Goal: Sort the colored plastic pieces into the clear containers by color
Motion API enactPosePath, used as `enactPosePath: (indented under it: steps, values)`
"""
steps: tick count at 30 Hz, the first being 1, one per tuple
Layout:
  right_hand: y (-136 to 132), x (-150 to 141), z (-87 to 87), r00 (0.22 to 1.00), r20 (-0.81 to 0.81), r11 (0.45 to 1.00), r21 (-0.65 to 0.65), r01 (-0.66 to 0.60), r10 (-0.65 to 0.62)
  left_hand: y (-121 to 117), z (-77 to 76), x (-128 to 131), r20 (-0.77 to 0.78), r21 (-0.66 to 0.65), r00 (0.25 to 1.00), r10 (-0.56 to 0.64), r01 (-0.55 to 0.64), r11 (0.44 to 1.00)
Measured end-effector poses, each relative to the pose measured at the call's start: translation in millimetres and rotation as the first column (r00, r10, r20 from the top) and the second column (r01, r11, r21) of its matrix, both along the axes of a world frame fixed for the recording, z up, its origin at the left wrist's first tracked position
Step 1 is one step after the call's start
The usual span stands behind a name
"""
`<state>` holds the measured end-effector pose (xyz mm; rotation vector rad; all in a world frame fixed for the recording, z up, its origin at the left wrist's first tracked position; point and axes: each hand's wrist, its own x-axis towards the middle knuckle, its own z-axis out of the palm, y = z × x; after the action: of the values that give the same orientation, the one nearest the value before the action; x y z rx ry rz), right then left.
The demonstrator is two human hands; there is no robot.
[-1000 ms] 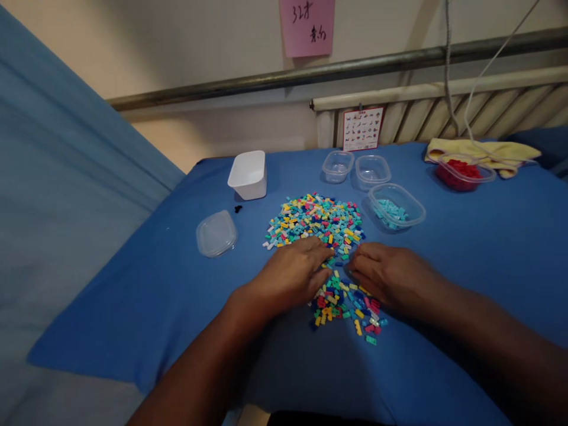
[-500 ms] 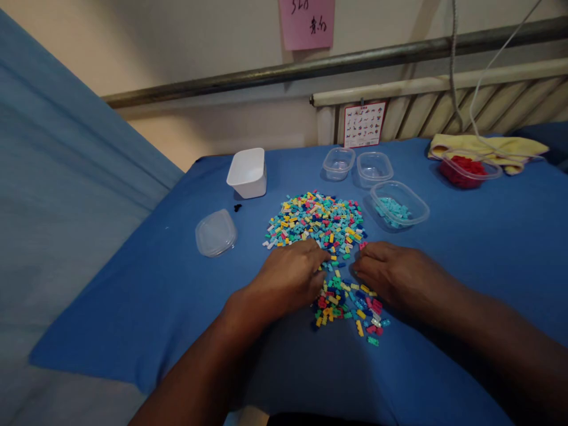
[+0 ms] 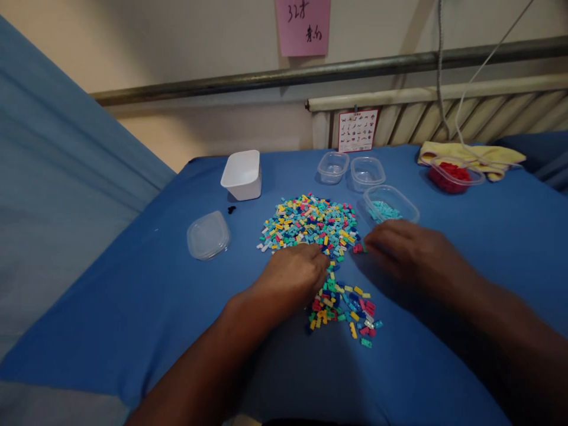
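Observation:
A heap of small toy building bricks (image 3: 310, 222) in mixed colours lies on the blue cloth. A smaller scatter of the same bricks (image 3: 344, 313) spreads below it. Between the two, my left hand (image 3: 295, 272) rests with its fingers curled down among the bricks; what they hold is hidden. My right hand (image 3: 408, 248) is raised just in front of a clear tub with light-blue bricks (image 3: 384, 210), hiding part of its near rim. Its fingers are drawn together and a little blurred, so I cannot see what is in them. Red bricks (image 3: 357, 248) lie by its fingertips.
Two clear tubs (image 3: 332, 168) and a white box (image 3: 243, 174) stand behind the heap. A clear lid (image 3: 208, 235) lies at left, near a small black piece (image 3: 231, 209). At right, a tub of red bricks (image 3: 455, 176) touches a yellow cloth (image 3: 474, 155).
My right hand has lifted away from the scattered bricks and moved right to the tub of light-blue bricks. My left hand stays at the heap's lower edge. The view has shifted slightly.

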<state>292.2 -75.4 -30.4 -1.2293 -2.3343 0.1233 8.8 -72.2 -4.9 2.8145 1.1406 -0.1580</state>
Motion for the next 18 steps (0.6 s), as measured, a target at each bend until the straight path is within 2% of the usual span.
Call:
enactPosePath:
  steps: [3, 6, 9, 12, 14, 15, 16, 18]
  values:
    - [20.6, 25.8, 6.2, 0.977, -0.001, 0.962, 0.178, 0.209, -0.212, 0.1, -1.4, 1.0, -0.019, 0.056, 1.0, -0.021, 0.022, 0.998]
    - [32.6, 40.3, 6.0, 0.951, -0.019, 0.929, 0.208, 0.306, -0.308, 1.3, -3.9, 0.3, -0.032, 0.095, 0.999, -0.024, 0.027, 0.995]
    - [27.4, 31.5, 4.2, 0.966, -0.093, 0.948, 0.19, 0.254, -0.241, 3.5, -5.8, -2.8, -0.018, 0.07, 1.0, -0.004, 0.005, 0.998]
    - [10.6, 2.7, 0.8, 0.982, -0.183, 0.993, 0.102, 0.059, -0.039, 5.5, -7.0, -6.7, 0.158, -0.037, 0.987, 0.031, -0.025, 0.999]
    - [-0.9, -19.5, -3.0, 0.963, -0.249, 0.995, 0.016, -0.102, 0.103, 6.3, -7.7, -7.6, 0.402, -0.179, 0.907, 0.124, -0.055, 0.982]
    - [-5.4, -29.2, -5.1, 0.946, -0.287, 0.985, -0.031, -0.169, 0.153, 6.5, -8.2, -7.0, 0.519, -0.282, 0.829, 0.208, -0.064, 0.957]
    - [-8.9, -37.3, -7.0, 0.927, -0.329, 0.975, -0.062, -0.213, 0.181, 6.6, -8.7, -5.8, 0.604, -0.393, 0.736, 0.307, -0.06, 0.917]
    - [-12.5, -47.8, -9.8, 0.897, -0.405, 0.968, -0.094, -0.232, 0.176, 6.8, -10.0, -1.4, 0.66, -0.594, 0.557, 0.504, -0.023, 0.804]
